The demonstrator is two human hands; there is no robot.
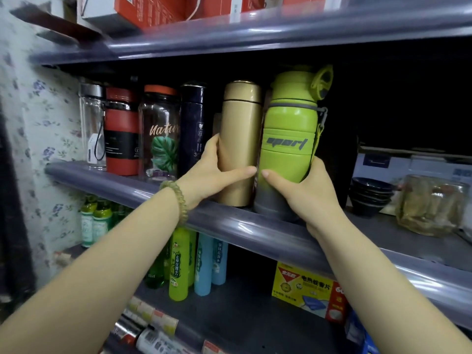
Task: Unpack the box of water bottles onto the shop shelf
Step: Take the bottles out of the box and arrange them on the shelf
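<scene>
On the middle shelf (255, 229) a gold flask (238, 123) stands upright, with my left hand (214, 172) wrapped around its lower half. Right beside it stands a lime-green sport bottle (288, 123) with a grey base, and my right hand (304, 192) grips its lower part. Both bottles rest near the shelf's front edge and almost touch. To their left stand a dark blue flask (194, 123), a clear bottle with a leaf print (159, 134), a red bottle (121, 129) and a clear glass bottle (92, 123). No box of bottles is in view.
Stacked dark bowls (370, 195) and a wrapped glass item (431, 203) sit on the shelf to the right. Red boxes (150, 8) lie on the top shelf. Below are green and blue spray bottles (204, 261) and a yellow packet (304, 284). A flowered wall (38, 111) closes the left.
</scene>
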